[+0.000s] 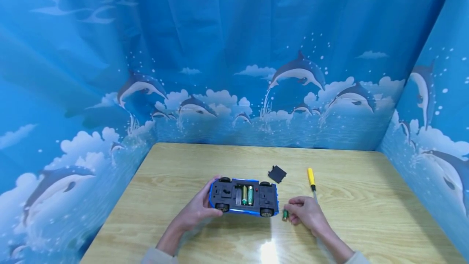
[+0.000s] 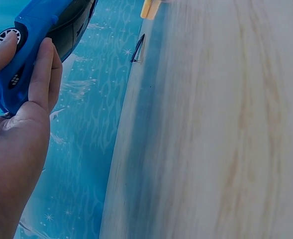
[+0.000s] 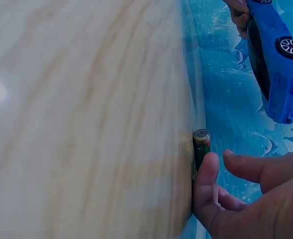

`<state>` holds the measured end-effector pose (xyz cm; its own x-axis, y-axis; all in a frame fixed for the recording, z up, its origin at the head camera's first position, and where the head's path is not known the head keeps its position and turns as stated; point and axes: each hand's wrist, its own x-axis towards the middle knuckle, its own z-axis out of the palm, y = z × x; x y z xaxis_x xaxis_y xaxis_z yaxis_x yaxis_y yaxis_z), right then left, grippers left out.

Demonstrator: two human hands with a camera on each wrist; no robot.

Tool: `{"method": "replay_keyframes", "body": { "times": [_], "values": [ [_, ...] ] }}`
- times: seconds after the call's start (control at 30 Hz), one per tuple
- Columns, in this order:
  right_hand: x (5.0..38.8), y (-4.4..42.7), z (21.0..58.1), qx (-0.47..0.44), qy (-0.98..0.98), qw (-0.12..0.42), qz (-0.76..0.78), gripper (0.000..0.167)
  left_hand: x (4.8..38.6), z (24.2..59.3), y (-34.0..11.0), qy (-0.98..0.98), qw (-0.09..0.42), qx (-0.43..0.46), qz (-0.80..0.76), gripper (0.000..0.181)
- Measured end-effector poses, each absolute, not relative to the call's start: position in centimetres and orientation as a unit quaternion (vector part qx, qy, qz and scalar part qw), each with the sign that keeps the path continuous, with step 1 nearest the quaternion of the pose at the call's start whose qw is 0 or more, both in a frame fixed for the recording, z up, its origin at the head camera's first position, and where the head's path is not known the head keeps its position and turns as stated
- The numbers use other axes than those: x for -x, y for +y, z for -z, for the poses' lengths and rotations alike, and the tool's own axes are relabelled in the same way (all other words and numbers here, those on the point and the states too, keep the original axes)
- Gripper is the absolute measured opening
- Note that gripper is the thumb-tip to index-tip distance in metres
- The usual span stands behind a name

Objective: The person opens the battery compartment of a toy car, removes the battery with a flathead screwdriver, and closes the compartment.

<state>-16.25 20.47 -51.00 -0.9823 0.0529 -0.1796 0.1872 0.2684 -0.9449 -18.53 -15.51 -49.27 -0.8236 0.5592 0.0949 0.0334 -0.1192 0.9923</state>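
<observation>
In the head view, my left hand grips one end of a blue toy car, held upside down above the table. Thumb and fingers clasp its sides near a wheel. The battery compartment in its underside is uncovered; two green batteries lie in it, beside a vacant slot on the left. To the right, my right hand is low at the tabletop by a loose green battery. In the right wrist view, a finger overlaps that battery, while the thumb stands apart from it.
A black battery cover lies behind the car. The yellow-handled screwdriver rests on the wooden table, its shaft partly hidden by my right hand. Blue dolphin-print curtains border the table at the back and sides.
</observation>
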Motion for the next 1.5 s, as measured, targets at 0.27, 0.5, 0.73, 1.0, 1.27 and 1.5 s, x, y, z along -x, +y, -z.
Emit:
{"method": "replay_keyframes", "body": {
  "times": [0.27, 0.5, 0.73, 1.0, 1.27, 1.5],
  "values": [
    [16.1, 20.9, 50.1, -0.098, 0.809, 0.039, 0.578, 0.035, 18.6, 49.2, -15.4, 0.639, 0.186, -0.23, -0.71, 0.11],
    [16.0, 21.1, 48.2, -0.093, 0.815, 0.028, 0.572, 0.039, 18.5, 49.1, -15.4, 0.638, 0.185, -0.237, -0.709, 0.11],
    [15.8, 20.9, 46.3, -0.069, 0.816, 0.002, 0.574, 0.041, 18.5, 49.0, -15.3, 0.644, 0.181, -0.242, -0.702, 0.109],
    [15.3, 20.0, 44.6, -0.022, 0.823, -0.022, 0.567, 0.038, 18.6, 48.9, -15.1, 0.645, 0.183, -0.244, -0.701, 0.109],
    [14.9, 18.2, 43.9, 0.045, 0.817, -0.051, 0.573, 0.033, 18.6, 49.0, -14.8, 0.643, 0.187, -0.239, -0.703, 0.109],
    [14.8, 16.7, 44.2, 0.117, 0.825, -0.103, 0.544, 0.029, 18.4, 49.0, -14.7, 0.635, 0.188, -0.246, -0.707, 0.109]
  ]
}}
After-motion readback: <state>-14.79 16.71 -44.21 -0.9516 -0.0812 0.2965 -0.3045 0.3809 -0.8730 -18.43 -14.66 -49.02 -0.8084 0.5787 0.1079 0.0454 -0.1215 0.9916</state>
